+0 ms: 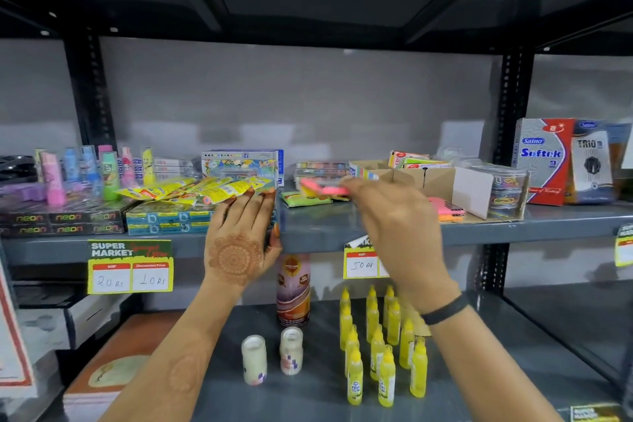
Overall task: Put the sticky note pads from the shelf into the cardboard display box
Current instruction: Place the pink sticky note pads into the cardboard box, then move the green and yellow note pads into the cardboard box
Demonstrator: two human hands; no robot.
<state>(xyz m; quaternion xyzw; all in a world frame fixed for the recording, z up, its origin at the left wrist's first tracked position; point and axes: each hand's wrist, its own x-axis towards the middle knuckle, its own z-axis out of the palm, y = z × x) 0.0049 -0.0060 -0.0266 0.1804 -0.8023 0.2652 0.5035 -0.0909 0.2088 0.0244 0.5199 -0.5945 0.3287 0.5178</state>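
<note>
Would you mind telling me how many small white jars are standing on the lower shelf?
2. One white jar stands left of the other white jar, both in front of the tall spray can. More may be hidden behind the arms.

Yellow glue bottles (380, 346) on lower shelf; neon boxes (61, 223) upper left; Softek carton (543, 161) right; price tag (130, 266).

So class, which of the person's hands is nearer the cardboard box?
Right. The right hand is just left of the cardboard box, holding a pink pad; the left hand rests farther left at the shelf edge.
</note>
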